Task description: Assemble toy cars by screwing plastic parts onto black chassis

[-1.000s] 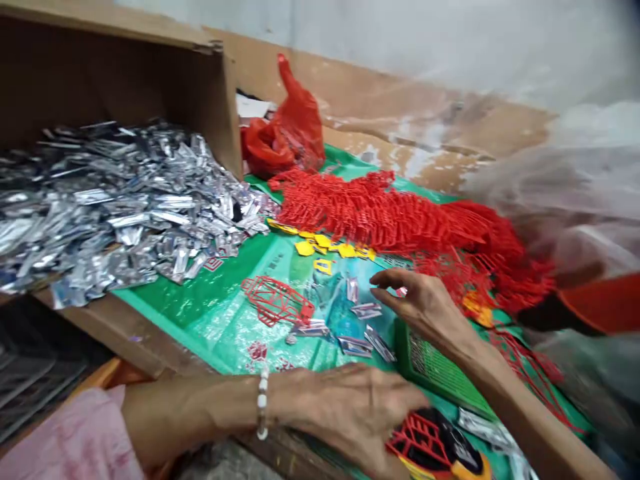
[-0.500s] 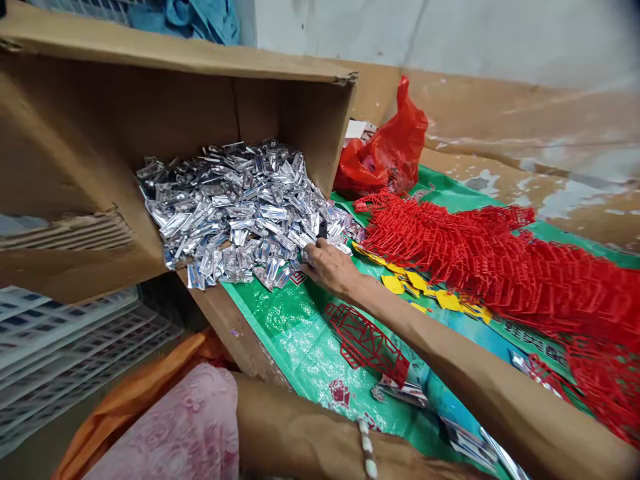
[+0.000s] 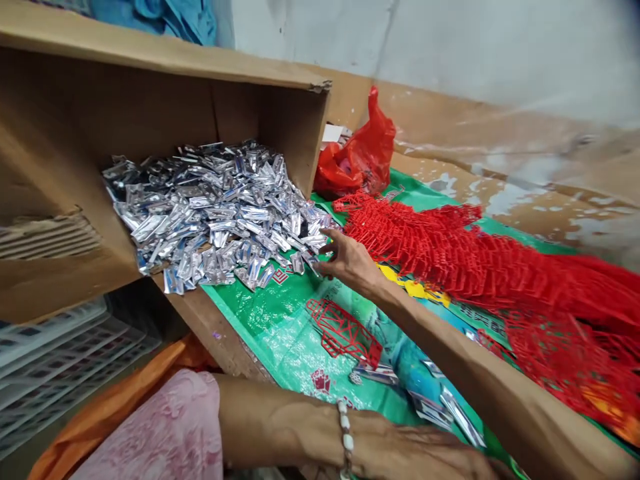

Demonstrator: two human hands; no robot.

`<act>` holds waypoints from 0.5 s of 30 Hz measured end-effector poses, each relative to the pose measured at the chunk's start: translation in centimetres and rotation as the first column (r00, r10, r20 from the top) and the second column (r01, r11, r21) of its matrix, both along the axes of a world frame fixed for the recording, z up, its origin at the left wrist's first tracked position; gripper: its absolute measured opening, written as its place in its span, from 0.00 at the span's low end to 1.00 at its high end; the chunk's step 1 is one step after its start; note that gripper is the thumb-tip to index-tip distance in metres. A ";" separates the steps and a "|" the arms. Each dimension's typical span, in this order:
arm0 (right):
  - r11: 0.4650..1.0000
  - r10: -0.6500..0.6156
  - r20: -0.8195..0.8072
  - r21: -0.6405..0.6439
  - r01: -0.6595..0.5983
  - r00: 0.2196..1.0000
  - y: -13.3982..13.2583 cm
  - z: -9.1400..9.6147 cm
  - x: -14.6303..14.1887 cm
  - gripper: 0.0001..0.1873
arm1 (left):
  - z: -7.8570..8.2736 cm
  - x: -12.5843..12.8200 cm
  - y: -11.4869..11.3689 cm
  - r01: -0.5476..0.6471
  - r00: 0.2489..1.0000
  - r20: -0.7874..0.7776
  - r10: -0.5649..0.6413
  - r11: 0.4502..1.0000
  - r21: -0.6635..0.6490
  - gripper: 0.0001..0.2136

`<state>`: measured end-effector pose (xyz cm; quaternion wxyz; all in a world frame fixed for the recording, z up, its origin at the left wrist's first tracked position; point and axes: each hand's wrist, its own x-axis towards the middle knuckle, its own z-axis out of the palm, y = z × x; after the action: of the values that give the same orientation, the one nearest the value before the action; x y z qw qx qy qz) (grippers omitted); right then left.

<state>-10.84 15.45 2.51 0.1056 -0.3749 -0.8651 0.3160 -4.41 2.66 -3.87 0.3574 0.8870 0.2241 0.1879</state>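
Observation:
My right hand (image 3: 346, 261) reaches left to the near edge of a heap of small silver foil pieces (image 3: 215, 210) spilling out of a cardboard box (image 3: 150, 53) that lies on its side. Its thumb and fingers are apart, with the fingertips touching the outermost pieces. My left hand (image 3: 425, 460) lies low at the bottom edge with a white bead bracelet (image 3: 345, 440) at the wrist; its fingers are cut off by the frame. A single red wire frame (image 3: 345, 333) lies on the green sheet (image 3: 270, 320) between my arms.
A long pile of red wire frames (image 3: 475, 267) runs along the right. Yellow pieces (image 3: 415, 288) lie under my right forearm, and loose foil pieces (image 3: 440, 407) near my left hand. A red plastic bag (image 3: 357, 157) sits behind the box. White crates (image 3: 50, 353) stand low left.
My right hand went from the middle of the green sheet to the foil heap, then drew back slightly to its edge. The view swung left, and my left hand dropped to the bottom edge.

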 end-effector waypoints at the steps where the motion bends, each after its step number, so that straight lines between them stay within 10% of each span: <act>1: 0.998 -0.020 -0.032 -0.064 0.018 0.999 -0.1 0.4 0.9 0.33 | 0.4 0.0 0.1 0.016 1.000 -0.011 -0.016 1.000 -0.012 0.08; 6: 0.957 -0.126 -0.162 -0.279 0.077 0.979 -2.8 2.8 7.8 0.04 | 2.7 -0.4 -0.1 0.067 0.996 -0.045 -0.072 0.993 -0.099 0.24; 12: 0.907 -0.394 -0.313 -0.282 0.312 0.864 -10.7 4.1 19.1 0.08 | 2.8 -0.4 -0.3 0.013 0.998 0.067 0.013 0.932 -0.362 0.22; 15: 0.871 -0.474 -0.380 -0.070 0.486 0.794 -14.8 2.5 23.3 0.05 | 2.5 -0.2 -0.4 -0.029 0.990 0.110 0.089 0.888 -0.459 0.25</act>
<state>12.41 0.67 5.02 0.3560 -0.5105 -0.7086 0.3325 -4.63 2.22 -1.40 0.5635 0.7571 0.2654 0.1971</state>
